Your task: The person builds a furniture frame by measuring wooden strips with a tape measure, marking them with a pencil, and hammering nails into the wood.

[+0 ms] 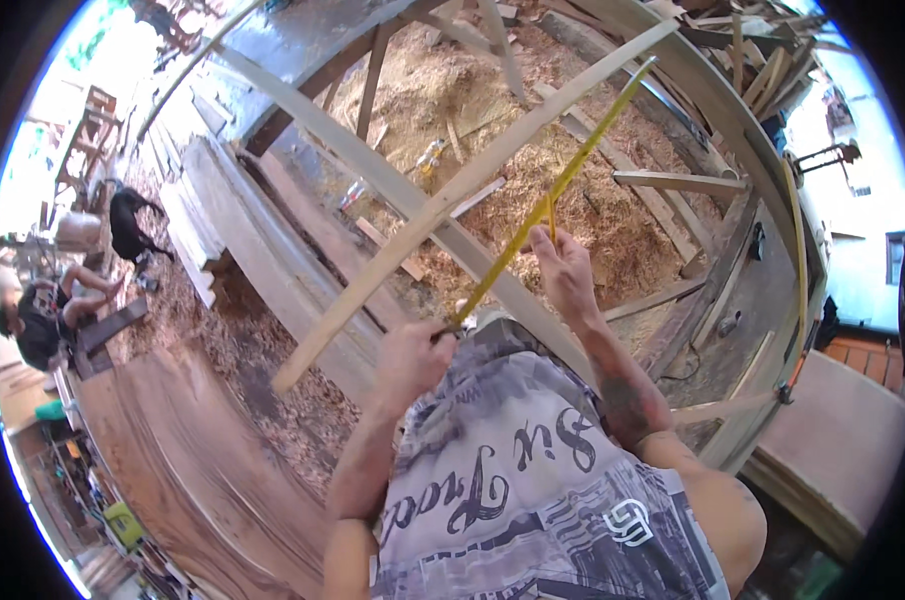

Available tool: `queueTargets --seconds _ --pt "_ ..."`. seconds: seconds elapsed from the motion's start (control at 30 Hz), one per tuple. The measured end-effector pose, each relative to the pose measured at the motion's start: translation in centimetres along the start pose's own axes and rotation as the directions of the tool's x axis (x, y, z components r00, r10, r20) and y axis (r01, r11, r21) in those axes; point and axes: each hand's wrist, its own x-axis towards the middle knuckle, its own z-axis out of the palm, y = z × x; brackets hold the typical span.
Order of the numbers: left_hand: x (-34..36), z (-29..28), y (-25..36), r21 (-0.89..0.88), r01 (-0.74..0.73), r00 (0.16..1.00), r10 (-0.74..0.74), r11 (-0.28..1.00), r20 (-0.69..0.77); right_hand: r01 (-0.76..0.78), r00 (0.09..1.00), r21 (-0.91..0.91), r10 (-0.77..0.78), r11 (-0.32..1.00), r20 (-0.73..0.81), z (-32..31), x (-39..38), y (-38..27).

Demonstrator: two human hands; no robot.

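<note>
My left hand [413, 362] is closed round the near end of a yellow tape measure [598, 138], its case hidden by the fingers. The blade is pulled out straight, slanting away to the far right alongside a pale wooden strip [373, 270]. A thin yellow pencil [552, 217] is pinched in my right hand [565, 268], its tip at the blade about midway along. Under the pale strip, a second wooden strip [323, 125] crosses it at an angle.
Wood shavings [423, 85] cover the ground beyond my hands. Long boards [283, 255] lie to the left, near a wide brown slab [188, 440]. A black dog [131, 222] and a seated person [48, 320] are at far left. Scrap wood [763, 75] is piled at far right.
</note>
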Motion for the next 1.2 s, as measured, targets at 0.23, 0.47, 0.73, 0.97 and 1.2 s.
queueTargets --seconds 0.23,0.47,0.73,0.97,1.2 --pt "4.7 0.1 2.8 0.215 0.005 1.0 0.0 0.977 -0.021 -0.088 0.996 0.036 0.088 0.995 0.013 -1.3 5.1 0.5" --pt "7.0 -1.0 4.9 0.127 0.174 0.955 -0.199 0.977 0.222 -0.271 0.962 0.313 0.265 0.91 0.062 0.2 7.9 0.7" --pt "5.8 1.0 2.0 0.135 0.197 0.924 -0.23 0.971 0.305 -0.308 0.939 0.376 0.342 0.874 -0.026 -2.4 7.1 6.2" --pt "-0.3 -0.5 -0.7 0.023 0.195 0.932 -0.192 0.981 0.307 -0.266 0.921 0.302 0.333 0.916 -0.2 -6.9 12.2 0.9" --pt "-0.8 -2.2 -2.5 0.264 0.107 0.985 -0.139 0.959 0.105 -0.09 0.944 0.284 0.173 0.954 -0.281 -15.6 26.2 -1.9"
